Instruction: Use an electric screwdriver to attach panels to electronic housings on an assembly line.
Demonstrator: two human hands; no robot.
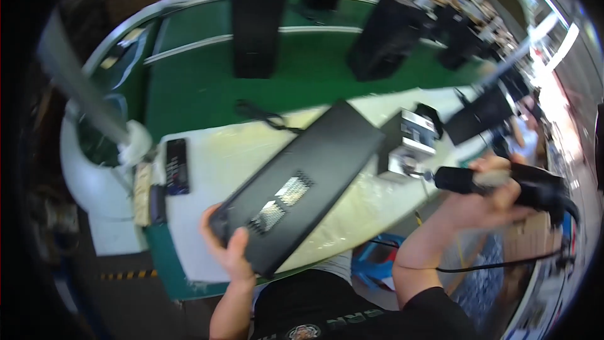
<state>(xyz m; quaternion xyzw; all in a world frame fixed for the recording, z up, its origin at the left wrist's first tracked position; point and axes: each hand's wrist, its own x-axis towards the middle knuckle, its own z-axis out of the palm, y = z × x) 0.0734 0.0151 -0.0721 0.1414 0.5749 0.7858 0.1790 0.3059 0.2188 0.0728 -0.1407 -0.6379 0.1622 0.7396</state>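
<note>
A long black metal case (333, 157) with two mesh vents lies slantwise on the pale padded worktop in front of me. My left hand (226, 245) grips its near left end, thumb on the upper face and fingers round the edge. In my right hand (494, 182) is a black corded electric screwdriver (456, 179), held off to the right with its tip pointing left. Near that tip stands a silver and black box (415, 135), with what looks like a small open compartment of metal parts. A black power cord (264, 116) trails from behind the case.
Several tall black cases stand on the green conveyor (195, 88) beyond the worktop (192, 233). A dark phone-like slab (177, 167) lies at the left. The screwdriver's cable (497, 266) loops low on the right, above a blue stool (377, 264). Another person (525, 132) is at the far right.
</note>
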